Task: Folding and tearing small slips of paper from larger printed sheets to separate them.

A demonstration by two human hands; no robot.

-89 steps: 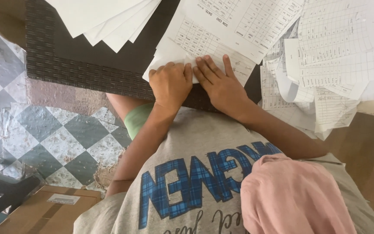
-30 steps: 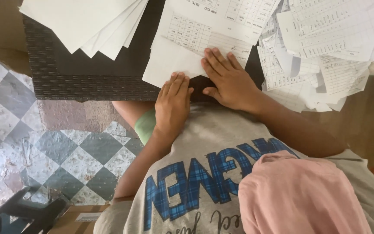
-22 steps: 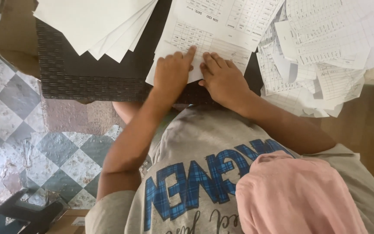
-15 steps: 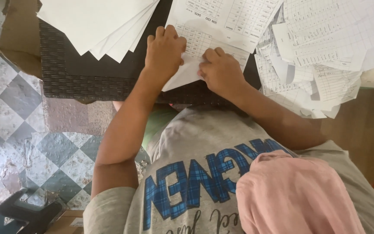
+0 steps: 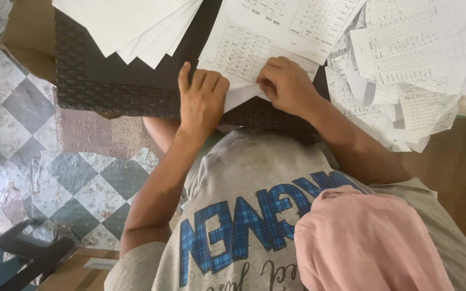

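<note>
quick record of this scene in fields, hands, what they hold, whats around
left hand: flat on printed sheet's folded edge
right hand: pinching the fold
printed sheet: white table form, near edge folded up
surface: dark woven table
left stack: blank white sheets
right pile: loose printed forms
floor: checkered tiles

1. We see the fanned stack of blank white sheets (image 5: 136, 27) cut off by the top edge.
2. The right hand (image 5: 287, 86) hides the fold it pinches in the printed white sheet (image 5: 244, 59).
3. The dark woven mat (image 5: 114, 86) vanishes beneath paper.
</note>
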